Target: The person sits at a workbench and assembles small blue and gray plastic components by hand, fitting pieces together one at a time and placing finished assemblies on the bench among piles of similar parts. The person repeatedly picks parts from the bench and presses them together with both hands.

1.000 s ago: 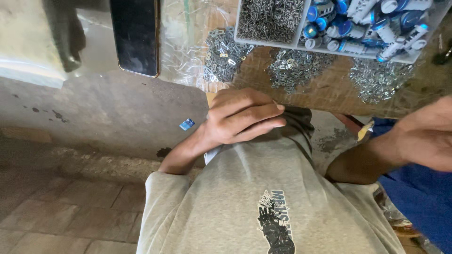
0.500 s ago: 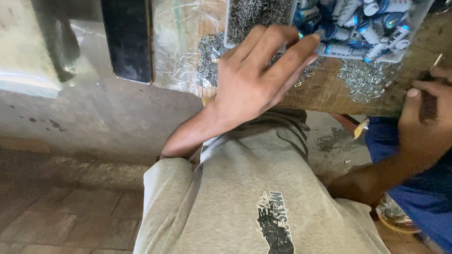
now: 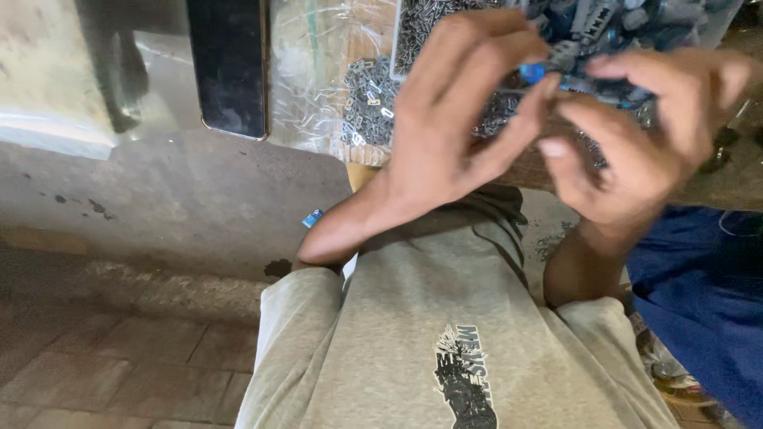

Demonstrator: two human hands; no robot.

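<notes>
Far left on the bench lies a dark phone [image 3: 231, 63], then loose metal clips [image 3: 367, 102]; my left hand [image 3: 461, 119] pinches a small blue part [image 3: 534, 73], my right hand [image 3: 644, 135] curled touching it.

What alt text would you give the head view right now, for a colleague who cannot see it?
Both hands meet over the bench edge: the left hand and right hand pinch a small blue-tipped part between fingertips. Behind them sit a tray of small metal pieces, a dark phone and scattered metal clips.
</notes>
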